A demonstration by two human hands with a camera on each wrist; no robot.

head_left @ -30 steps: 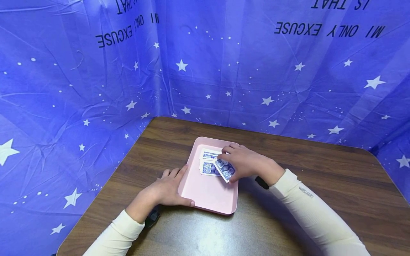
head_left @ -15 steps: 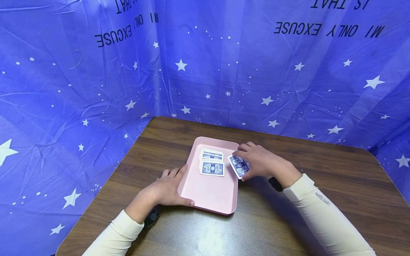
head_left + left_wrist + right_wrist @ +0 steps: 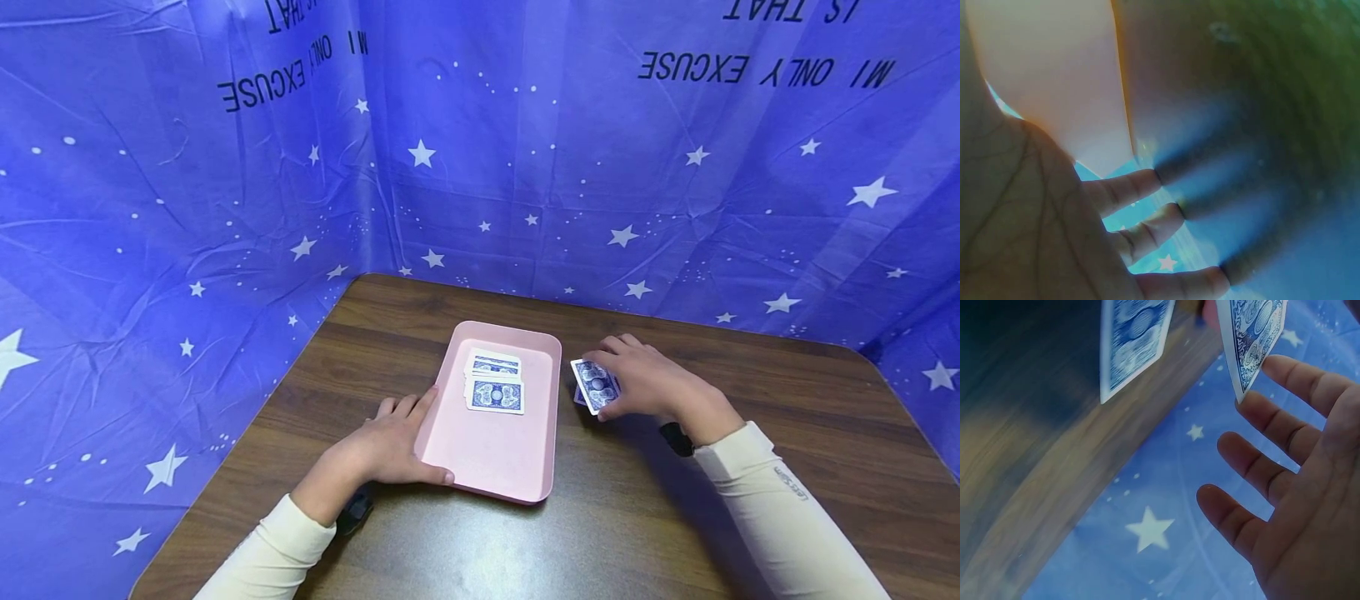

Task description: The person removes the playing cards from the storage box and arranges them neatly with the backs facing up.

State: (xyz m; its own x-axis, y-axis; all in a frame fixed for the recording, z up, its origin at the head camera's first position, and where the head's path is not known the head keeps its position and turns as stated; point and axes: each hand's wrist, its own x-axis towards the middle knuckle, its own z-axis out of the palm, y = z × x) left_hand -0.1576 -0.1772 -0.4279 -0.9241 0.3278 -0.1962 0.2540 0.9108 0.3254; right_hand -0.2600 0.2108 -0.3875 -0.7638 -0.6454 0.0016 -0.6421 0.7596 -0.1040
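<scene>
Playing card (image 3: 597, 387), blue-backed: found just left of the right hand (image 3: 656, 383), pinched between its thumb and fingers. Its long axis slants from the fingertips, at the far left, toward the thumb, nearer the body. Governing relation, in my judgement: the held card overlies a second card (image 3: 579, 397), whose edge shows just left of the fingers; the right-wrist view shows the two apart. The right hand is the nearer. Left hand (image 3: 390, 446): gripping nothing, digits spread against the side of the pink tray (image 3: 498, 458), which lies to its right. Count: two hands, one tray, one card visible in the grip, at least one beneath; overlapped cards (image 3: 495, 395) in the tray, number undeterminable.
</scene>
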